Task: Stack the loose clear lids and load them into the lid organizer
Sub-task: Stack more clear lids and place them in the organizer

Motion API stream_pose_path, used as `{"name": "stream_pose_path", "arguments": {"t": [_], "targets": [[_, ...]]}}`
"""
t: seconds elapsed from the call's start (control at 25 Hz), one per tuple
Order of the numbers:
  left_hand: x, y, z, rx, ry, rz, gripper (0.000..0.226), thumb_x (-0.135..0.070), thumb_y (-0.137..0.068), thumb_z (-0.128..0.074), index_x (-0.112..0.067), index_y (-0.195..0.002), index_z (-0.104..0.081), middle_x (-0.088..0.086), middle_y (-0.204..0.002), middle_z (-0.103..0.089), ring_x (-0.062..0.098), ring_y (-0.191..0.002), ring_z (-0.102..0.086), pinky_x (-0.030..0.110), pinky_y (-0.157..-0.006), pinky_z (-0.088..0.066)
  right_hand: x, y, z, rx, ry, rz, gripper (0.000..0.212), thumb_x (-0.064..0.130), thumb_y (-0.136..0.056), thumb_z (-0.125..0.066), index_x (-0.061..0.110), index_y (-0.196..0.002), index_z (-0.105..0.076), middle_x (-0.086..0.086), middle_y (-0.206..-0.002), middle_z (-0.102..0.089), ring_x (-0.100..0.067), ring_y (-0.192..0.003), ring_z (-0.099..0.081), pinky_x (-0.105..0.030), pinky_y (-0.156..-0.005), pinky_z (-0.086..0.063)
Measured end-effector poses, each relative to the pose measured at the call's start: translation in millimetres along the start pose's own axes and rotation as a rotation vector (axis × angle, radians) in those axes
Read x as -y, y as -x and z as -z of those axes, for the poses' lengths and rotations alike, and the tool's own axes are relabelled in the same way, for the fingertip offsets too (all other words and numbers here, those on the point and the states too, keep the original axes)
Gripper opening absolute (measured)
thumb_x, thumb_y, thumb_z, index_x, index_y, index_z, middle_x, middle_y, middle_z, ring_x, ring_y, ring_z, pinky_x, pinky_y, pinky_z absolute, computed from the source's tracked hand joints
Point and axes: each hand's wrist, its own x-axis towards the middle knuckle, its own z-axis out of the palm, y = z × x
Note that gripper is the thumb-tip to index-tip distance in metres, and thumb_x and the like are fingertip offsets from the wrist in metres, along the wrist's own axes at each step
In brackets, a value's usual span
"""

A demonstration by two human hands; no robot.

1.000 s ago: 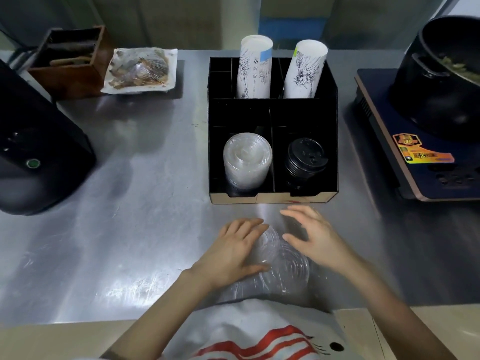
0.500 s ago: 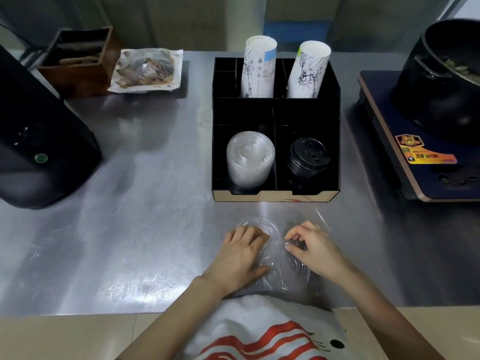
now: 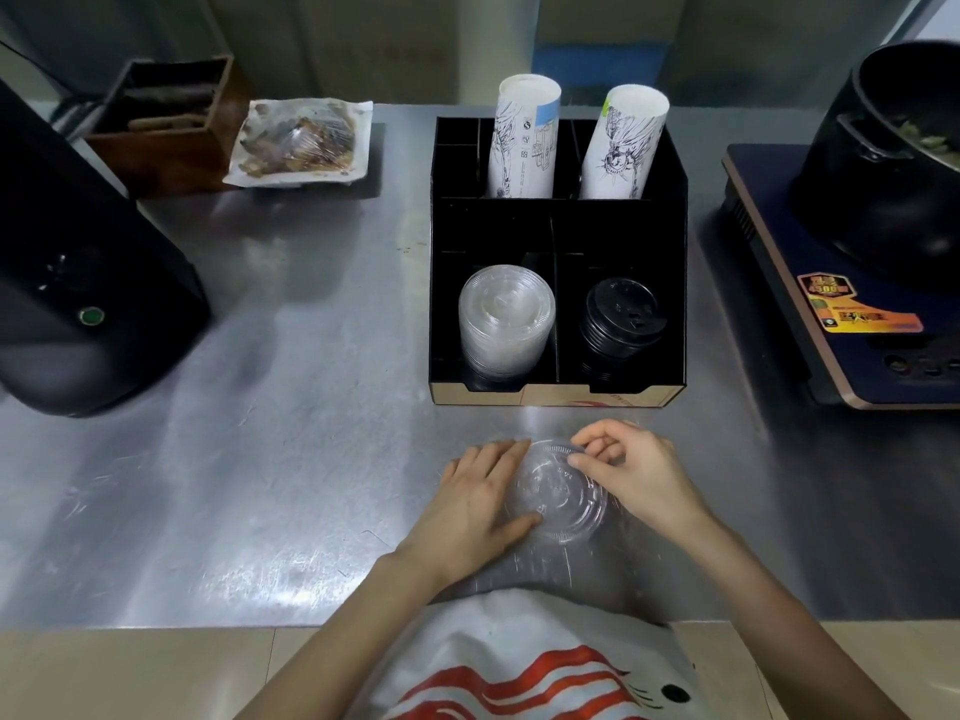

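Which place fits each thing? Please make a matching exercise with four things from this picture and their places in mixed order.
Things:
1. stack of clear plastic lids
2. stack of black plastic lids
3. two tall white printed paper cup stacks
4. loose clear plastic lids

Places:
A. back compartments of the black lid organizer
B. on the steel counter, between both hands
C. front left compartment
D. front right compartment

Pairs: 1-C, 2-D, 3-A, 4-B
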Motion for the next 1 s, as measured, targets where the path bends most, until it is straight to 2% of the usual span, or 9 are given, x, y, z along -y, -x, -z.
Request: {"name": "stream_pose_path", "arguments": {"t": [0.16,0.28,0.4,0.6,0.84,1.0], "targets": [[1,1,7,-0.017,-0.023,-0.027,0.088,-0.060,-0.070,-0.046,-0.016,-0.139,-0.012,0.007,-0.146,-0.026,0.017,-0.122,-0.022,0.028,-0.098,-0.019,8,-5,1,0.009,-0.231,-0.070,0.017,0.014,-0.075,-0.068,0.030,-0.074,-0.063,0.005,-0.068,-0.057,-0.007,-0.057,-0.051,-0.016,-0.060,-0.046],[-1,0,12,-0.046,-0.032,-0.029,0.090,-0.060,-0.069,-0.045,-0.015,-0.139,-0.010,0.010,-0.148,-0.020,0.015,-0.127,-0.015,0.027,-0.101,-0.014,15,-5,1,0.039,-0.442,-0.118,0.012,0.008,-0.078,-0.065,0.019,-0.081,-0.064,0.003,-0.067,-0.055,-0.005,-0.055,-0.051,-0.011,-0.052,-0.046],[-2,-1,14,-0.084,-0.034,-0.016,0.088,-0.059,-0.070,-0.046,-0.013,-0.138,-0.013,0.015,-0.145,-0.025,0.018,-0.128,-0.017,0.031,-0.102,-0.017,16,-5,0,0.099,-0.565,-0.145,0.011,0.006,-0.080,-0.062,0.012,-0.089,-0.064,-0.003,-0.070,-0.057,-0.011,-0.062,-0.051,-0.011,-0.053,-0.047],[1,2,16,-0.107,-0.008,-0.023,0.085,-0.057,-0.072,-0.051,-0.016,-0.137,-0.016,0.010,-0.143,-0.030,0.015,-0.126,-0.022,0.022,-0.102,-0.014,17,-4,-1,0.127,-0.561,-0.154,0.012,0.011,-0.080,-0.063,0.019,-0.088,-0.066,-0.001,-0.075,-0.061,-0.011,-0.065,-0.052,-0.020,-0.061,-0.047],[3,0,23,-0.122,0.019,-0.028,0.083,-0.057,-0.071,-0.052,-0.019,-0.137,-0.018,0.008,-0.141,-0.032,0.017,-0.126,-0.027,0.031,-0.102,-0.023,27,-8,1,0.092,-0.493,-0.094,0.020,0.006,-0.080,-0.062,0.025,-0.086,-0.061,0.001,-0.081,-0.058,-0.009,-0.068,-0.053,-0.011,-0.054,-0.047],[5,-5,33,-0.165,0.063,-0.029,0.084,-0.057,-0.070,-0.055,-0.018,-0.136,-0.020,0.011,-0.141,-0.031,0.016,-0.127,-0.027,0.032,-0.103,-0.024,36,-13,5,0.078,-0.396,-0.004,0.024,0.007,-0.079,-0.063,0.031,-0.084,-0.060,0.004,-0.084,-0.059,-0.009,-0.070,-0.054,-0.016,-0.061,-0.049]]}}
